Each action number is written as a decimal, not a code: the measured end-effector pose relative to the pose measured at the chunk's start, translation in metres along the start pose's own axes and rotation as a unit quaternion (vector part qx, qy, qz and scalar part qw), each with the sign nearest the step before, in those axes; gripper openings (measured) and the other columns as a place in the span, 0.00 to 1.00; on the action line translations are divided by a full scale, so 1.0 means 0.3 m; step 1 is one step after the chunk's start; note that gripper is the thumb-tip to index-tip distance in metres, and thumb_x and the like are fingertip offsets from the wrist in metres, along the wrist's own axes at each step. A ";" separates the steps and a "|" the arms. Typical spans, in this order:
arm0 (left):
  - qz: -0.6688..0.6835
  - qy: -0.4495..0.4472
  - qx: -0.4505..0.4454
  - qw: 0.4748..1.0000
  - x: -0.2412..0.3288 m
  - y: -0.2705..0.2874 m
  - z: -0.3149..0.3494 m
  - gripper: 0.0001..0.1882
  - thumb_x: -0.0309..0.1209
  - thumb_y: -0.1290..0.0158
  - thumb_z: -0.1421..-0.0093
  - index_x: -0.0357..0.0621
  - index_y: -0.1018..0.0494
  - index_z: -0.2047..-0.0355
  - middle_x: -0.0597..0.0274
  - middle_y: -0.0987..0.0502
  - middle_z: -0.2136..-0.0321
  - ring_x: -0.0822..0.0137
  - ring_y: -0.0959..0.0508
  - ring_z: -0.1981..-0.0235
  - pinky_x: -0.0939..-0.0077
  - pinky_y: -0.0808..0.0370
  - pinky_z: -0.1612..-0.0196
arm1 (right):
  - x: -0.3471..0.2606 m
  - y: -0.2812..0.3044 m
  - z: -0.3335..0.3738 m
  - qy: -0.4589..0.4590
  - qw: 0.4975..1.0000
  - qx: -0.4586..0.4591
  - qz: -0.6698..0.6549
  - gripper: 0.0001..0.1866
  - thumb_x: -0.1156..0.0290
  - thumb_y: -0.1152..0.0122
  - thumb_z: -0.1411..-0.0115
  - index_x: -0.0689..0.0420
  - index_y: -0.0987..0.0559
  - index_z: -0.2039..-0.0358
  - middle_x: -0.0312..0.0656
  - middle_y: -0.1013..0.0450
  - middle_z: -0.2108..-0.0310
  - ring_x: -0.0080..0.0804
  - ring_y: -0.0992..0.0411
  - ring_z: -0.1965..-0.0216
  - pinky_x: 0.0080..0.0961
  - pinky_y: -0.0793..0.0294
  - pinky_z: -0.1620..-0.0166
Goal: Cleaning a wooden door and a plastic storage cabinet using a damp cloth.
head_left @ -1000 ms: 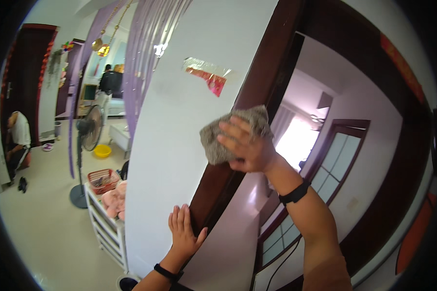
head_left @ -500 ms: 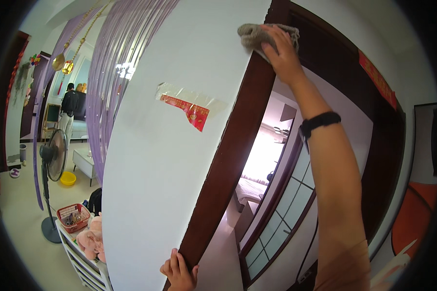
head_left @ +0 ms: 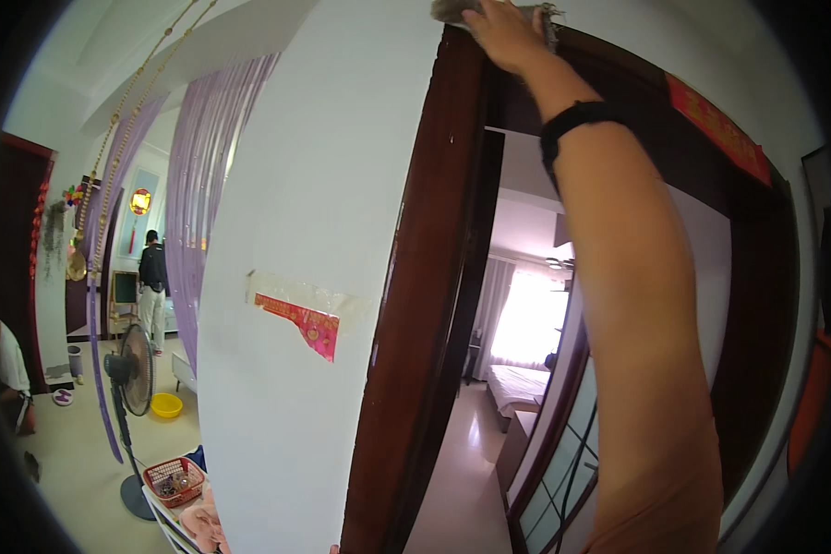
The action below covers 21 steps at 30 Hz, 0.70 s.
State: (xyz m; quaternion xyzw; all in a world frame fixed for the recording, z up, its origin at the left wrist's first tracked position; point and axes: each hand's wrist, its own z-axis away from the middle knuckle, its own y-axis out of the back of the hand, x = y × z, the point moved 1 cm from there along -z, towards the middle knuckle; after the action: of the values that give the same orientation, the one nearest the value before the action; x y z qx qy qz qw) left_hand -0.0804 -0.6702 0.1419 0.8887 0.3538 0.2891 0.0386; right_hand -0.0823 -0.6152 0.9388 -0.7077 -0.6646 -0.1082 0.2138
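High on the dark brown door frame (head_left: 415,240), at its upper left corner, my right hand (head_left: 508,37) presses a grey-brown cloth (head_left: 450,11). The cloth shows on both sides of the hand, partly hidden under it. A black band (head_left: 582,118) circles my right wrist, and that arm reaches up across the doorway. Only a fingertip of my left hand (head_left: 334,549) shows at the lower edge, beside the frame's lower part; its other fingers are out of view. On the white wall (head_left: 305,185) left of the frame sticks a torn piece of red paper (head_left: 305,323) with clear tape.
A standing fan (head_left: 137,374), a yellow basin (head_left: 166,405) and a red basket (head_left: 162,475) are at the left. Purple string curtains (head_left: 217,148) hang behind. One person (head_left: 154,282) stands farther back, another (head_left: 11,365) at the far left edge. Through the doorway shows a bed (head_left: 517,383).
My right hand and the cloth have moved up to the frame's top corner. The view has tilted upward, so wall and room sit lower. My left hand has nearly left the picture.
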 end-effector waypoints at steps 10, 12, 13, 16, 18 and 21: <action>0.015 -0.017 0.019 1.000 0.015 0.014 -0.005 0.43 0.30 0.38 0.51 0.34 0.49 0.39 0.38 0.47 0.39 0.39 0.42 0.48 0.44 0.43 0.46 | 0.461 0.144 0.042 -0.114 0.978 0.079 0.153 0.27 0.47 0.68 0.34 0.54 0.30 0.50 0.47 0.31 0.48 0.47 0.33 0.47 0.49 0.44 0.42; 0.024 -0.010 0.009 1.000 0.032 0.023 -0.006 0.43 0.30 0.38 0.51 0.33 0.48 0.39 0.38 0.47 0.39 0.39 0.42 0.49 0.44 0.43 0.46 | 0.510 0.182 0.050 -0.187 0.963 0.076 0.176 0.28 0.47 0.69 0.33 0.54 0.30 0.49 0.47 0.31 0.48 0.47 0.33 0.46 0.49 0.43 0.42; 0.032 -0.004 0.001 0.999 0.039 0.025 -0.009 0.42 0.30 0.38 0.51 0.33 0.48 0.39 0.38 0.47 0.39 0.39 0.42 0.49 0.44 0.43 0.46 | 0.543 0.193 0.050 -0.220 0.954 0.084 0.186 0.29 0.47 0.70 0.33 0.55 0.30 0.48 0.47 0.31 0.48 0.47 0.34 0.46 0.49 0.43 0.43; 0.036 -0.019 -0.006 0.999 0.032 0.015 -0.010 0.41 0.31 0.38 0.51 0.32 0.46 0.40 0.37 0.47 0.39 0.40 0.42 0.49 0.45 0.43 0.47 | 0.554 0.203 0.070 -0.255 0.939 0.096 0.210 0.29 0.47 0.71 0.33 0.56 0.31 0.48 0.47 0.30 0.48 0.47 0.34 0.45 0.49 0.43 0.43; 0.036 -0.042 -0.002 0.998 0.023 0.019 -0.027 0.41 0.32 0.39 0.51 0.31 0.46 0.41 0.36 0.47 0.39 0.40 0.42 0.49 0.46 0.43 0.47 | 0.554 0.200 0.063 -0.249 0.939 0.081 0.222 0.29 0.48 0.70 0.33 0.56 0.31 0.48 0.47 0.31 0.48 0.46 0.34 0.45 0.49 0.42 0.43; 0.017 -0.065 0.003 0.998 0.024 0.023 -0.044 0.40 0.34 0.40 0.50 0.29 0.45 0.41 0.35 0.47 0.40 0.41 0.41 0.50 0.47 0.42 0.48 | 0.484 0.149 0.047 -0.207 0.947 0.069 0.235 0.29 0.48 0.70 0.33 0.57 0.30 0.49 0.47 0.32 0.47 0.46 0.34 0.45 0.49 0.42 0.43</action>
State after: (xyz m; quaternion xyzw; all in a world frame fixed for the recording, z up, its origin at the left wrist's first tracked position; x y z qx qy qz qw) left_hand -0.0792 -0.6726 0.1581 0.9116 0.3360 0.2307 0.0542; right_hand -0.0266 -0.4801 0.9829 -0.8343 -0.5147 0.1404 0.1392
